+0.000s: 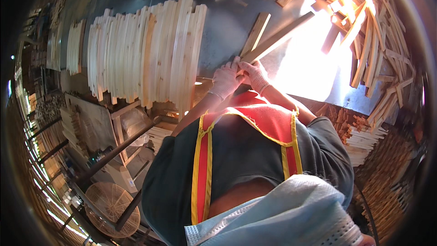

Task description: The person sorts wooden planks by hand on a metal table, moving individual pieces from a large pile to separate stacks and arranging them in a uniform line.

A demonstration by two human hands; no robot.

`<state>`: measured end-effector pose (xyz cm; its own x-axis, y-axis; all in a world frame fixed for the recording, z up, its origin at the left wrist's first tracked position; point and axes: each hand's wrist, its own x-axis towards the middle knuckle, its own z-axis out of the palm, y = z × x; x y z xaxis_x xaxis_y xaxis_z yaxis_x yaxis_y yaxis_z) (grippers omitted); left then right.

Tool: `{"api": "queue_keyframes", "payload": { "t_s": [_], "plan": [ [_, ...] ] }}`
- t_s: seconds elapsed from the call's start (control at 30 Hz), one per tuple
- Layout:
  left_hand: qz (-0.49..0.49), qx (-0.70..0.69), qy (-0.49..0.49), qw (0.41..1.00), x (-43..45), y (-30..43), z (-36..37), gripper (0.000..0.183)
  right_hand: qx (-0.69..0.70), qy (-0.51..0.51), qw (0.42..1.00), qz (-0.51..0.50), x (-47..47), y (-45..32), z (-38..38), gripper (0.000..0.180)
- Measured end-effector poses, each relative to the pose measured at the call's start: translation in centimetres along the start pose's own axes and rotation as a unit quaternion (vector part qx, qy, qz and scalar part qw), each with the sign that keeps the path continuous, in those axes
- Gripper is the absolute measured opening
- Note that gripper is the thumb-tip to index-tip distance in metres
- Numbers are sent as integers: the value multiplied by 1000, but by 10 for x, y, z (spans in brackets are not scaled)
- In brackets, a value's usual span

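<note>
My left hand (225, 79), in a pale knitted glove, has its fingers and thumb around the near ends of two wooden strips. Close beside it, my right hand (256, 75), gloved alike, grips the near end of the longer wooden strip (281, 37). This strip slants away to the upper right over the metal tabletop (222, 37). A shorter wooden strip (256, 30) lies to its left, its near end hidden by the longer one and my fingers. Which of the two strips my left hand holds is hard to tell.
Left of my hands, a row of pale wooden strips (146, 51) lies side by side, ends overhanging the table edge. A jumbled heap of strips (368, 41) curves along the right. Sunlight glares off the tabletop. A round fan guard (112, 208) and metal bars (116, 153) stand lower left.
</note>
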<state>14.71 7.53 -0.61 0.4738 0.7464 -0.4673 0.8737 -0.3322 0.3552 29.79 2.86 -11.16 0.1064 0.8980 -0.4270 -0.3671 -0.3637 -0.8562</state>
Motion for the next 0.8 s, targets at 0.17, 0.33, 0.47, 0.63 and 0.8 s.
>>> {"api": "queue_keyframes", "payload": {
  "t_s": [0.17, 0.33, 0.47, 0.63, 0.8],
  "plan": [
    [-45, -378, 34, 924, -60, -52, 31, 73, 173, 84, 974, 120, -22, -31, 51, 45],
    [-111, -240, 17, 964, -114, -78, 39, 77, 88, -51, 987, 124, -9, -34, 84, 85],
    [-4, 93, 264, 960, -93, -82, 28, 83, -153, -160, 975, 12, 34, 3, 113, 75],
    [-62, 114, 283, 950, -47, -93, 2, 89, -45, -254, 964, -71, 74, -47, 69, 41],
    [-101, 147, 255, 950, -13, -91, -14, 80, 293, -72, 943, -139, 156, -113, -160, 29]
  ]
}}
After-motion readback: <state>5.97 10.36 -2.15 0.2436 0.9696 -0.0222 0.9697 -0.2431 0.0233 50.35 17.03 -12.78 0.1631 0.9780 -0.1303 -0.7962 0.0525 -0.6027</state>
